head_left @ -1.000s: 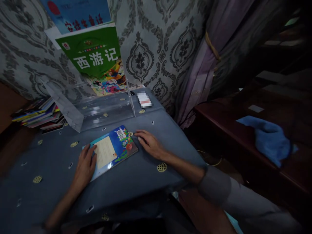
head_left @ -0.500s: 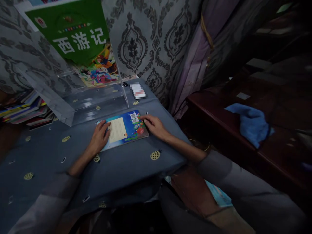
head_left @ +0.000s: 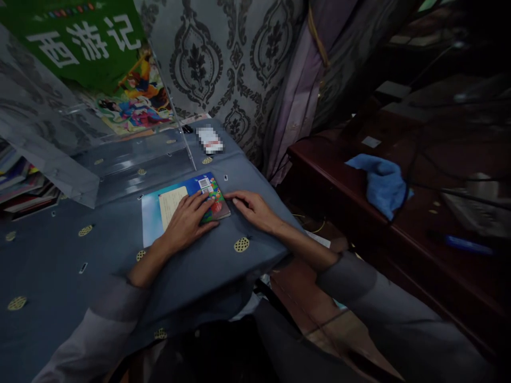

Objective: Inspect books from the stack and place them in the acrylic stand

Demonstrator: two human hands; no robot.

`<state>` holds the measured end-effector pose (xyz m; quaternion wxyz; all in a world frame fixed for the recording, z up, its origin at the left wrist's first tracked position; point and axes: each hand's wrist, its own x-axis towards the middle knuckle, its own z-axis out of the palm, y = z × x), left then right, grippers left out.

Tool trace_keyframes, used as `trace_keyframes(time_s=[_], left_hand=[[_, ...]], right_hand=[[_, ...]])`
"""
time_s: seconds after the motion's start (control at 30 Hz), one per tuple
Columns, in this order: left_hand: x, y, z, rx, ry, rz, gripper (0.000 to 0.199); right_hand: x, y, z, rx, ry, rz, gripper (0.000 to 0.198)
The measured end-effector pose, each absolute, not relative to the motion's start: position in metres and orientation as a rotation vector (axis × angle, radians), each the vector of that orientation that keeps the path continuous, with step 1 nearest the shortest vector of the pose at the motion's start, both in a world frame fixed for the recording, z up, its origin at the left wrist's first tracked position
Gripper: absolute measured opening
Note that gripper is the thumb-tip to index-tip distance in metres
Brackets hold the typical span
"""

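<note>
A thin blue book (head_left: 150,215) lies shut on the patterned tablecloth, with a cream text panel, a white barcode label and bright sea plants on its cover. My left hand (head_left: 187,221) rests flat across the middle and right part of the cover, fingers spread, hiding some of the panel and picture. Just beyond the book's right edge is my right hand (head_left: 255,211), its index finger stretched toward that edge and its thumb a little apart below. Nothing shows in its fingers; whether the index fingertip touches the book I cannot tell.
A clear acrylic stand (head_left: 80,183) and a green picture book (head_left: 91,64) rise at the back left. Stacked books (head_left: 30,194) lie at far left. A blurred white item (head_left: 209,140) sits near the wall. Right stands a dark red desk (head_left: 319,170) with a blue cloth (head_left: 381,183).
My left hand has slid rightward from the book's left side onto its middle and right. My right hand is now off the cover, beside its edge. The view has shifted right.
</note>
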<state>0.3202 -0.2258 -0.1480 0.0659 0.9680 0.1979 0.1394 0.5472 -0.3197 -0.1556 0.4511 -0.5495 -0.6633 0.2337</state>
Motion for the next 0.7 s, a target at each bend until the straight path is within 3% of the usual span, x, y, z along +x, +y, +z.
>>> trace_keyframes(time_s=[0.7], left_hand=[[0.318,-0.225,-0.151,2.924,0.575,0.539,0.054]], right_hand=[[0.548,-0.339,-0.147,-1.339,-1.459,0.769,0.033]])
